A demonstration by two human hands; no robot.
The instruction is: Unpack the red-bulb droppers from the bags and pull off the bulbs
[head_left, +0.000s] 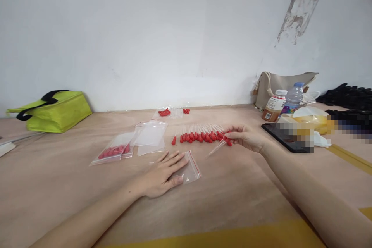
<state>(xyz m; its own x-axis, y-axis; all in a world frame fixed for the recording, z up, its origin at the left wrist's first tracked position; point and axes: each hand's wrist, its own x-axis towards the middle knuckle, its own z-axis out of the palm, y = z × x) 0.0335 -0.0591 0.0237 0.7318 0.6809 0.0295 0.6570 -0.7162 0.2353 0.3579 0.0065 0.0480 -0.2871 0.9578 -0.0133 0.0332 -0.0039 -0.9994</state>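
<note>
My left hand (162, 173) lies flat, fingers spread, on a small clear zip bag (192, 168) with a red seal line. To the right, my right hand (245, 138) is closed in a pinch on droppers with red rubber bulbs (229, 142); their clear tips point down and left, and I cannot tell exactly how many there are. Beside it runs a row of red-bulbed droppers (200, 136), bulbs toward me. One dropper (173, 140) sits a little apart at the row's left end.
Flat zip bags (151, 138) and a filled bag with red bulbs (114, 150) lie left. Another filled bag (174, 112) is by the wall. A lime green bag (59, 112) stands far left. At right are a phone (286, 137), a brown drink bottle (274, 106) and a water bottle (295, 97).
</note>
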